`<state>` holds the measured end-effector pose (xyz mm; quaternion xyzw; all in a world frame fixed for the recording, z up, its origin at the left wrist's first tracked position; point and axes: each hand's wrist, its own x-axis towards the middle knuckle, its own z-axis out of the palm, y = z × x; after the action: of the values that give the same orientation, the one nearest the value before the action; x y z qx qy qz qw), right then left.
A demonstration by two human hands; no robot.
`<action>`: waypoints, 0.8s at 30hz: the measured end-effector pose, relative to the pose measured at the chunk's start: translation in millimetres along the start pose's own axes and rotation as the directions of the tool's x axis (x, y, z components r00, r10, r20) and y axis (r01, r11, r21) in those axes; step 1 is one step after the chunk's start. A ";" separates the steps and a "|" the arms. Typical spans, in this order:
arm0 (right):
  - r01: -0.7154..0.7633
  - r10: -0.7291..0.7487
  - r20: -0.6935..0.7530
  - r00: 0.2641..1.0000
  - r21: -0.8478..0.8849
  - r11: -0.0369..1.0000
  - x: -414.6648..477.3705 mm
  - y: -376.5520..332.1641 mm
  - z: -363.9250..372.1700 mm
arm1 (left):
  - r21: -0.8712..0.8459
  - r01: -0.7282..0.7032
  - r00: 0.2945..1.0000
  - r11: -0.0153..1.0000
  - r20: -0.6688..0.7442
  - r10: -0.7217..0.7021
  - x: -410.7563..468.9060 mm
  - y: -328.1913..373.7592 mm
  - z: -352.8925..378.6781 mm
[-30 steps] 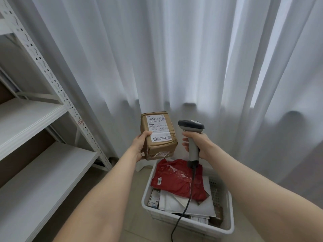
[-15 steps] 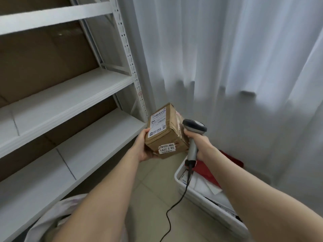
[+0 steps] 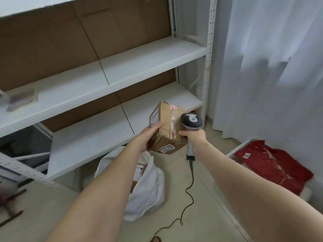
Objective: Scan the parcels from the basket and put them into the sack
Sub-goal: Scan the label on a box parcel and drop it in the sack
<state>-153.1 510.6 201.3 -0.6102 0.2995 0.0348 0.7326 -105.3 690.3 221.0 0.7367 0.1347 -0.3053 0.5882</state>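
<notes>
We held the cardboard parcel (image 3: 165, 127) in our left hand (image 3: 148, 135), its fingers clamped around the box's left side, tilted, in the air above the open white sack (image 3: 148, 187) on the floor. Our right hand (image 3: 194, 137) had its fingers wrapped tight on the grey scanner (image 3: 191, 122), whose head sat just beside the parcel's taped right face; its cable (image 3: 190, 193) trailed down across the floor tiles. The white basket (image 3: 235, 151), with a red bag (image 3: 272, 165) lying in it, stood at the right near the curtain (image 3: 271, 58). White shelves (image 3: 122, 67) rose behind.
</notes>
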 end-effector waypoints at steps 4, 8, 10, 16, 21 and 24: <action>-0.029 0.031 0.031 0.999 -0.059 0.998 7.4 25.5 72.5 | -0.070 0.013 0.996 0.997 -0.089 -0.020 9.7 -28.0 -67.0; -0.100 0.102 0.063 0.993 -0.029 0.995 22.4 52.6 153.3 | -0.130 0.022 0.977 0.991 -0.208 -0.049 33.9 -60.9 -143.4; -0.144 0.144 0.074 0.987 -0.006 0.990 30.9 68.5 193.8 | -0.163 0.051 0.968 0.985 -0.236 -0.089 48.7 -77.7 -182.3; -0.275 0.274 0.119 0.954 -0.008 0.961 57.4 128.0 289.6 | -0.292 0.167 0.936 0.942 -0.254 -0.245 97.4 -131.8 -273.2; -0.335 0.339 0.120 0.933 -0.049 0.941 89.8 186.9 331.3 | -0.394 0.327 0.884 0.859 -0.194 -0.425 136.5 -192.9 -297.5; -0.372 0.387 0.110 0.915 -0.134 0.918 114.4 227.5 346.2 | -0.480 0.409 0.837 0.777 -0.142 -0.528 156.2 -230.0 -303.1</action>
<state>-17.0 849.0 -26.2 -0.5763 0.3598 0.2341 0.6955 -23.9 1015.3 -17.5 0.5648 0.4576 -0.3031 0.6163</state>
